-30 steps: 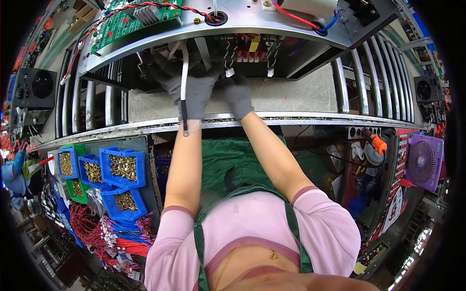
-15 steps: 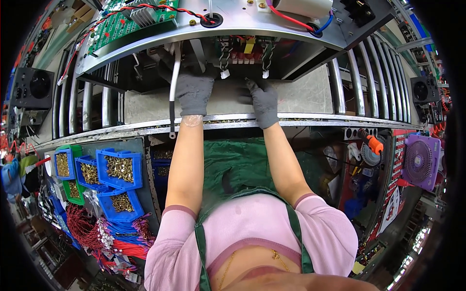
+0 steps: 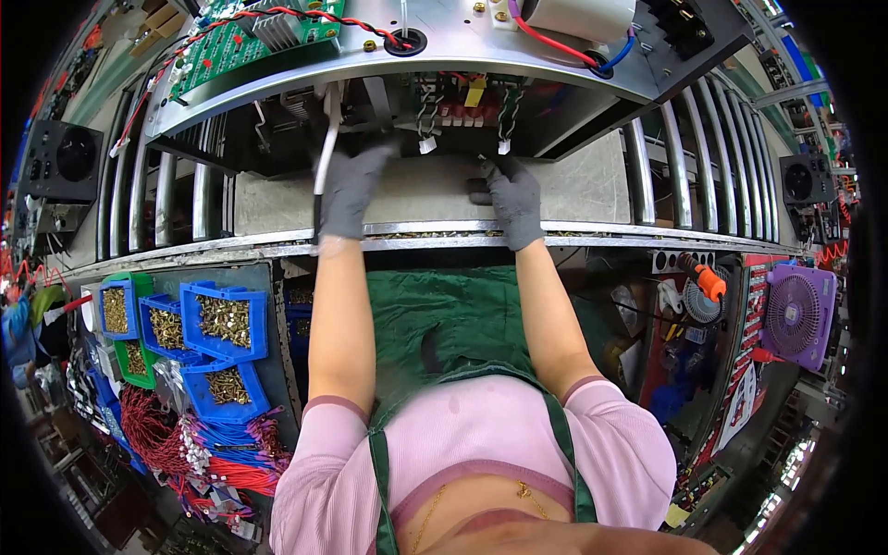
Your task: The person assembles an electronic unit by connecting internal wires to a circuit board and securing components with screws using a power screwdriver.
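Observation:
My left hand, in a grey glove, is at the front of the open metal chassis. Its fingers are smeared by motion. A thick white cable hangs down from the chassis along that hand's left side; whether the hand touches it I cannot tell. My right hand, also gloved in grey, hovers over the metal work plate with its fingers curled. A tiny light spot shows at its fingertips, too small to name. Between the hands, two white connectors dangle on twisted dark wires inside the chassis.
Metal rollers flank the plate on both sides. Blue bins of brass-coloured screws stand at left, above bundles of red and blue wires. An orange-handled tool and a purple fan are at right. A green circuit board tops the chassis.
My left hand has come back out of the chassis toward me and slightly left, and the white cable's lower end has shifted left. My right hand has moved a little right and nearer to me.

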Available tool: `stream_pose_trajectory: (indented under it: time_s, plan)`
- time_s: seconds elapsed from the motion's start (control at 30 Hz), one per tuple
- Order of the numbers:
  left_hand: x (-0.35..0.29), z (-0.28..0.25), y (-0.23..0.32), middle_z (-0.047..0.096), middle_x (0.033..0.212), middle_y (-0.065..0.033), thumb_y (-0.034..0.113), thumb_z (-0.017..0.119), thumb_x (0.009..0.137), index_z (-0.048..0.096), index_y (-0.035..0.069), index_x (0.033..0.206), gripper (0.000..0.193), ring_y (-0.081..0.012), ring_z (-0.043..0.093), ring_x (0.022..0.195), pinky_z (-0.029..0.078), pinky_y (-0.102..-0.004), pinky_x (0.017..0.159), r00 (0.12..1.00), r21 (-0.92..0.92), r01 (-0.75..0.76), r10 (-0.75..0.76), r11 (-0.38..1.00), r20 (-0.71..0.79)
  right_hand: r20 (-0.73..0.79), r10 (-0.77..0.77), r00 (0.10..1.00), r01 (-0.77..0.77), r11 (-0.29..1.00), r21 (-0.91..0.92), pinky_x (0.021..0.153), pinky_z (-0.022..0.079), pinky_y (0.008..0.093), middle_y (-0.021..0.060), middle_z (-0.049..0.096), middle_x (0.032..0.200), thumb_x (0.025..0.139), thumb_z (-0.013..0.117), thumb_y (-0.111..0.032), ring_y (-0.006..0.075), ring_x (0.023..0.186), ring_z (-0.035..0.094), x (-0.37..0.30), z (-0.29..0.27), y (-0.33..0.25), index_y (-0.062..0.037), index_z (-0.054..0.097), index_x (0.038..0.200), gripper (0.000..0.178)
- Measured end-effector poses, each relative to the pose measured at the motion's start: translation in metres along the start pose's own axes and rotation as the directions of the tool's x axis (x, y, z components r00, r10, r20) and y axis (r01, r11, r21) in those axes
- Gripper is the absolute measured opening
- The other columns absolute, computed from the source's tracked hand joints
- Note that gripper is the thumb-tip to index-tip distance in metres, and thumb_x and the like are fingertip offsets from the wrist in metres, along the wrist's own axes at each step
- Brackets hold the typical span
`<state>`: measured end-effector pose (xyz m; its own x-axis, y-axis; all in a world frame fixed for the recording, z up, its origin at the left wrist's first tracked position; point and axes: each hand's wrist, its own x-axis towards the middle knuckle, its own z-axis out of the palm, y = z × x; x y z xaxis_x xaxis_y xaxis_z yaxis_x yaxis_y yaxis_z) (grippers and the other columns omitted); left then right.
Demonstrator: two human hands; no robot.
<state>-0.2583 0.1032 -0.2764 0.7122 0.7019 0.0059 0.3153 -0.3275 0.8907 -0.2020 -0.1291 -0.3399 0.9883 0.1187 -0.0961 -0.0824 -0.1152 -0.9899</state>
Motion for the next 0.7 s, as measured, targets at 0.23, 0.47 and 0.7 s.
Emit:
stream_pose_trajectory:
  time_s: [0.23,0.47,0.7]
  plan:
    - [0.028,-0.012,-0.033,0.059,0.058,-0.0036,0.016,0.063,0.081,0.065,0.010,0.063,0.019,-0.0216,0.061,0.059,0.042,-0.0331,0.054,0.751,0.925,-0.381,0.584,0.001,0.308,0.041,0.144,0.989,-0.149,0.978,0.148,0.054,0.055,0.0264,0.0085,0.065,0.089,0.089,0.061,-0.021,0.0163,0.064,0.065,-0.013,0.010,-0.036,-0.0017,0.062,0.106,0.026]
    - [-0.026,0.011,0.043,0.057,0.114,-0.0216,0.044,0.072,0.074,0.051,-0.006,0.117,0.069,-0.0361,0.058,0.104,0.047,-0.0382,0.091,0.997,0.453,0.068,-0.077,0.889,0.001,0.077,0.220,0.972,-0.217,0.975,-0.044,0.050,0.051,0.0268,0.0103,0.063,0.085,0.091,0.057,-0.021,0.0149,0.061,0.063,-0.021,0.001,-0.047,-0.0015,0.059,0.110,0.027]
    - [-0.014,0.018,0.024,0.059,0.103,-0.0242,0.029,0.076,0.069,0.054,-0.004,0.108,0.056,-0.0402,0.061,0.090,0.048,-0.0401,0.083,0.965,0.049,-0.243,0.247,0.969,-0.088,-0.082,0.222,0.971,-0.226,0.973,-0.042,0.054,0.050,0.0249,0.0084,0.064,0.073,0.093,0.054,-0.014,0.0118,0.060,0.060,-0.040,-0.052,-0.049,0.0001,0.061,0.101,0.018]
